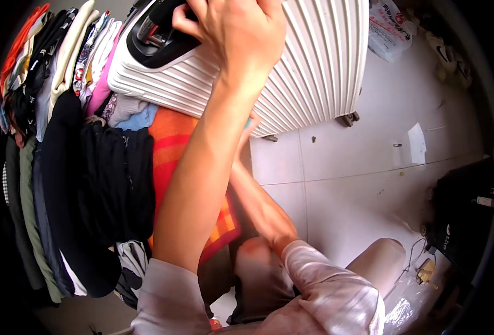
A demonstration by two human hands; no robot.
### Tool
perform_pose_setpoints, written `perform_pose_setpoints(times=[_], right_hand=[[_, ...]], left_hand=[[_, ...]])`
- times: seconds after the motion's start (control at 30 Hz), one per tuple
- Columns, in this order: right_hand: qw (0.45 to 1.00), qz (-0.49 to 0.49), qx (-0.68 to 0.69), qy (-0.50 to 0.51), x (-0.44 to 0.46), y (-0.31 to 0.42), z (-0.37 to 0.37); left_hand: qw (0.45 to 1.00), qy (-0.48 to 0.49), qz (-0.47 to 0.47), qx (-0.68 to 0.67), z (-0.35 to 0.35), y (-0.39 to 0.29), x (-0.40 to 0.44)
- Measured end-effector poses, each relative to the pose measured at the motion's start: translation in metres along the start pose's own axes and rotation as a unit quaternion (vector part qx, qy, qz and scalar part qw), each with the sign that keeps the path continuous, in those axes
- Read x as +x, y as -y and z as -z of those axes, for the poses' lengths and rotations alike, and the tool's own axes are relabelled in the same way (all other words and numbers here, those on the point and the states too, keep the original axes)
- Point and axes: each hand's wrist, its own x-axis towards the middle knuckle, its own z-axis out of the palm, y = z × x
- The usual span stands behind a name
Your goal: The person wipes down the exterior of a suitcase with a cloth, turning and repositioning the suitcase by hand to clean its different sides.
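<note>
A white ribbed hard-shell suitcase is tilted in front of me, its wheels near the tiled floor. My left hand is at its upper side, beside the black handle recess. Its fingers are curled against the case, and some are cut off by the top of the view. My right hand is at the suitcase's lower edge, mostly hidden behind my left forearm. A small teal patch shows there, too little to name. An orange and red checked cloth lies under the case.
Rows of folded clothes stand at the left, with dark garments closer to me. A plastic bag and shoes are at the far right. A black bag and clear plastic wrap lie at the near right.
</note>
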Motion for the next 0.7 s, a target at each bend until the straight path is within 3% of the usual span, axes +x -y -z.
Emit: perform_pose_setpoints(times=[0.03, 0.13, 0.23, 0.27, 0.3, 0.33, 0.37, 0.4, 0.47, 0.53, 0.6, 0.67, 0.7], right_hand=[[0.987, 0.117, -0.105, 0.010, -0.001, 0.011, -0.010], [0.924, 0.284, -0.240, 0.091, 0.018, -0.012, 0.025], [0.930, 0.123, -0.334, -0.089, 0.061, -0.085, 0.115], [0.911, -0.086, -0.363, -0.175, 0.076, -0.081, 0.141], [0.871, -0.043, -0.480, -0.098, 0.088, -0.089, 0.185], [0.893, 0.049, -0.445, -0.045, 0.095, -0.074, 0.209], [0.932, -0.061, -0.354, -0.056, 0.096, -0.033, 0.212], [0.930, -0.047, -0.360, -0.048, 0.104, 0.002, 0.213], [0.946, -0.122, -0.300, -0.030, 0.113, 0.067, 0.218], [0.939, -0.096, -0.330, 0.030, 0.137, 0.119, 0.224], [0.928, -0.054, -0.350, 0.114, 0.158, 0.171, 0.223], [0.915, -0.103, -0.367, 0.132, 0.168, 0.218, 0.211], [0.903, -0.099, -0.391, 0.148, 0.168, 0.239, 0.201]], left_hand=[[1.000, -0.009, -0.017, -0.008, -0.004, 0.006, 0.000], [0.999, 0.027, -0.012, -0.020, 0.005, 0.008, 0.004], [0.999, 0.035, -0.010, -0.020, 0.010, 0.010, 0.006], [0.999, 0.037, -0.006, -0.031, 0.011, 0.010, 0.005], [0.998, 0.047, 0.004, -0.032, 0.015, 0.007, 0.005], [0.998, 0.057, 0.013, -0.037, 0.020, 0.003, 0.007], [0.996, 0.070, 0.026, -0.052, 0.024, 0.001, 0.009], [0.995, 0.084, 0.035, -0.044, 0.018, 0.004, 0.010], [0.996, 0.039, 0.036, -0.068, 0.019, 0.002, 0.009], [0.989, 0.076, 0.054, -0.111, 0.026, 0.003, 0.004], [0.991, 0.034, 0.063, -0.116, 0.060, -0.002, -0.016], [0.956, -0.059, 0.173, -0.231, 0.076, 0.007, -0.072], [0.930, -0.051, 0.294, -0.215, 0.072, 0.017, -0.109]])
